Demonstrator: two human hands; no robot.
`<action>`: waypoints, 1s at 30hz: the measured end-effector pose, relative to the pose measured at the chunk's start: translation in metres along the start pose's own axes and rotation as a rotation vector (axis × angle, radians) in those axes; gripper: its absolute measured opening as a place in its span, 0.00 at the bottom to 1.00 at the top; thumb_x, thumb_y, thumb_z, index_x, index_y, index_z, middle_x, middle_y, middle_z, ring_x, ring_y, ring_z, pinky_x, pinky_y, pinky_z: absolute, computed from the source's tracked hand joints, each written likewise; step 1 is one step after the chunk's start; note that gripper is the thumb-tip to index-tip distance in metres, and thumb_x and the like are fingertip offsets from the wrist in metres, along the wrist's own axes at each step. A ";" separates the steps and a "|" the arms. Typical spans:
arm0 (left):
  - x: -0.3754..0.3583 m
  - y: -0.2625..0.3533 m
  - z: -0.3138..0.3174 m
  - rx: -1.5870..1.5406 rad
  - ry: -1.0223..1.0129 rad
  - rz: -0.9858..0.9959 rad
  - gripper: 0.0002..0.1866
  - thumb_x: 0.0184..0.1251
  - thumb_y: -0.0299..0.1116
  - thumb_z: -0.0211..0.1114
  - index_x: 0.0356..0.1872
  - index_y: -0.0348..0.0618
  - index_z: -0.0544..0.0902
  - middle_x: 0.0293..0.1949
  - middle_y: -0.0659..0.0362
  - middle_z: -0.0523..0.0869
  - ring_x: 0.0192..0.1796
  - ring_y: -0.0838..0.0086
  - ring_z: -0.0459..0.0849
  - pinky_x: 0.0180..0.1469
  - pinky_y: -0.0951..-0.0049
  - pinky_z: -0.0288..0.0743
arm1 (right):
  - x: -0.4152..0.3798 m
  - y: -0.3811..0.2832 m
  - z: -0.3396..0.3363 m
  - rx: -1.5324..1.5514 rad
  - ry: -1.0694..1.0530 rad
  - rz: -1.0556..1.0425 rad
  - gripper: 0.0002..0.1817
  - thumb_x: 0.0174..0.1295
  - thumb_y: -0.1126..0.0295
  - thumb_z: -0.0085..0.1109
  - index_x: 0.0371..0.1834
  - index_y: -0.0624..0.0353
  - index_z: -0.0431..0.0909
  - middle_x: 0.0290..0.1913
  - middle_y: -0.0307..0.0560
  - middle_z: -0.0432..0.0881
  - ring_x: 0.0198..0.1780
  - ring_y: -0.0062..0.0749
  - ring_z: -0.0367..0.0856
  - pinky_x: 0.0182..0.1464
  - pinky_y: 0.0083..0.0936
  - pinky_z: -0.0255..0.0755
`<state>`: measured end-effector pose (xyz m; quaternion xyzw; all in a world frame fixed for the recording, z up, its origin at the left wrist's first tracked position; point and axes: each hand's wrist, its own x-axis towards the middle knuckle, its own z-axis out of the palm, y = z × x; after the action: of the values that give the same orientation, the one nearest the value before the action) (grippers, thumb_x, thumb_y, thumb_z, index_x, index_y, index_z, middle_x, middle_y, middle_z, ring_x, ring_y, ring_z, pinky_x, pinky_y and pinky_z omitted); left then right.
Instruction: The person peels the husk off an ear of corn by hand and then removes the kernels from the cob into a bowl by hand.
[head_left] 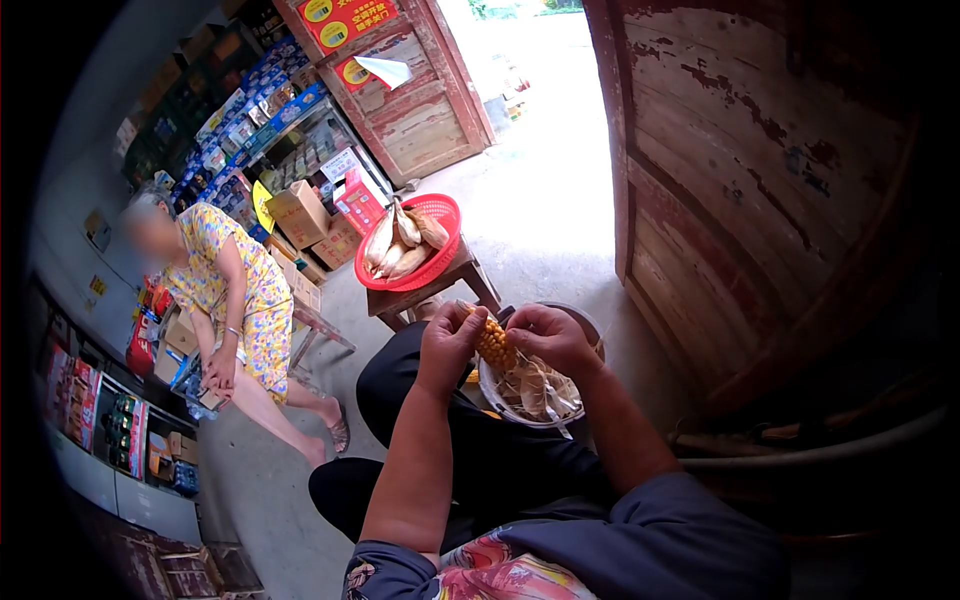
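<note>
Both forearms reach forward from the lap, and between the hands sits a corn cob (494, 343), yellow-orange, its kernels in tight rows, with pale dry husk trailing from its lower end. It is held above the near rim of a white bowl (590, 328) that contains loose husk strips. Left hand (449, 340): fingers curled and pressed together around the cob's left end, thumb on the kernels. Right hand (550, 335): fingers bent and closed on the cob's right side, pinching at the husk or kernels; which one cannot be determined.

Beyond the bowl, a red basket (447, 212) rests on a wooden stool (432, 288), overhanging its far edge, and holds several unhusked cobs (400, 240).

Writing: yellow-and-red posters (345, 18) on the wooden door carry Chinese characters, too small to read. Shelved packets (245, 110) and cardboard boxes (300, 215) show printed labels, illegible.

Left of the stool, a seated person in a floral dress (240, 290) has both hands at the knee.
</note>
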<state>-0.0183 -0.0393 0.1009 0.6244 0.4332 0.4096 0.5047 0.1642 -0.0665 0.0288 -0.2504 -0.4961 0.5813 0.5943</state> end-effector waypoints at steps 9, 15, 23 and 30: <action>0.003 -0.004 -0.001 -0.027 0.143 -0.001 0.13 0.68 0.41 0.67 0.35 0.42 0.78 0.26 0.66 0.79 0.24 0.86 0.71 0.24 0.82 0.64 | 0.000 0.001 -0.012 -0.074 0.027 0.046 0.06 0.67 0.69 0.59 0.38 0.61 0.78 0.30 0.30 0.76 0.31 0.12 0.71 0.34 0.13 0.68; 0.006 -0.006 -0.003 -0.002 0.188 -0.010 0.13 0.68 0.41 0.67 0.36 0.43 0.78 0.26 0.66 0.79 0.23 0.86 0.71 0.23 0.82 0.64 | -0.001 0.003 -0.025 -0.458 0.062 0.205 0.07 0.67 0.70 0.58 0.39 0.63 0.78 0.31 0.33 0.78 0.32 0.13 0.72 0.35 0.16 0.70; 0.006 -0.008 -0.003 0.013 0.215 -0.009 0.12 0.68 0.41 0.67 0.36 0.43 0.78 0.27 0.66 0.79 0.23 0.86 0.71 0.23 0.82 0.65 | 0.001 0.004 -0.006 -0.264 0.011 0.069 0.17 0.61 0.66 0.67 0.50 0.61 0.77 0.41 0.40 0.81 0.40 0.21 0.78 0.46 0.20 0.75; 0.004 -0.005 -0.005 -0.096 0.198 -0.063 0.13 0.70 0.43 0.65 0.40 0.43 0.78 0.27 0.65 0.78 0.22 0.85 0.71 0.23 0.83 0.65 | -0.001 -0.005 0.010 -0.128 -0.103 0.074 0.23 0.64 0.66 0.66 0.57 0.66 0.71 0.46 0.41 0.80 0.48 0.20 0.77 0.54 0.20 0.72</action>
<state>-0.0228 -0.0340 0.0974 0.5421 0.4803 0.4732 0.5014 0.1579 -0.0713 0.0369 -0.2759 -0.5523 0.5822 0.5290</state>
